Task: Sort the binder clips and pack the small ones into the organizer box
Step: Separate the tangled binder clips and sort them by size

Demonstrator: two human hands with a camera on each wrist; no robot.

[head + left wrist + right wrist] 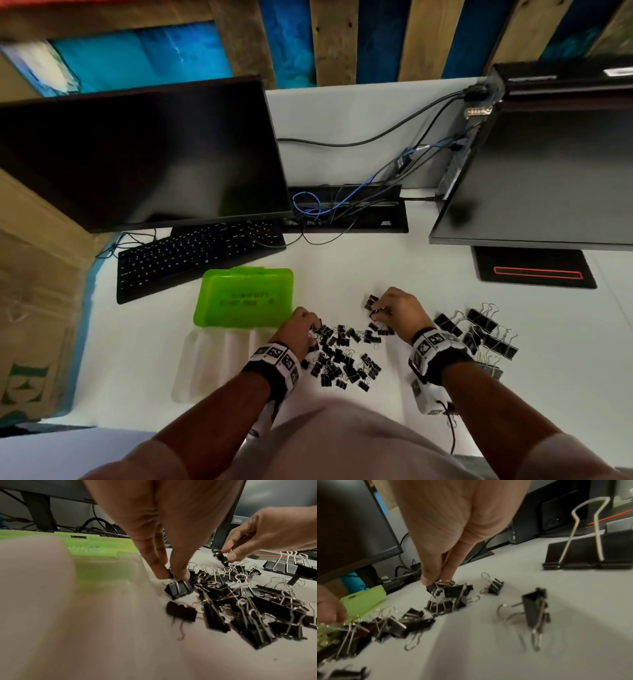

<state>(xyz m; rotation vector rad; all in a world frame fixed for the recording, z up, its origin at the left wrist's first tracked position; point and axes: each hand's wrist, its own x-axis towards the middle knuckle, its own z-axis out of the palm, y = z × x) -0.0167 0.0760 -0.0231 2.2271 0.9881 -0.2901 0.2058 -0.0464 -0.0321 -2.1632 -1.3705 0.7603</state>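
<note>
A heap of small black binder clips (pixel 342 356) lies on the white desk in front of me. My left hand (pixel 301 325) reaches into its left edge and pinches a small clip (pixel 179 588) between thumb and fingertips (pixel 161 573). My right hand (pixel 397 308) pinches another small clip (pixel 436 586) at the heap's far right side. The green organizer box (pixel 243 298) sits open left of the heap, its clear tray (pixel 219 356) toward me. Several large binder clips (pixel 479 332) lie grouped to the right.
A keyboard (pixel 191 253) and monitor (pixel 137 154) stand behind the box. A second monitor (pixel 541 171) with its stand (pixel 534 270) is at the back right, and cables (pixel 342 205) run in the middle. A cardboard box (pixel 30 308) stands off the desk's left edge.
</note>
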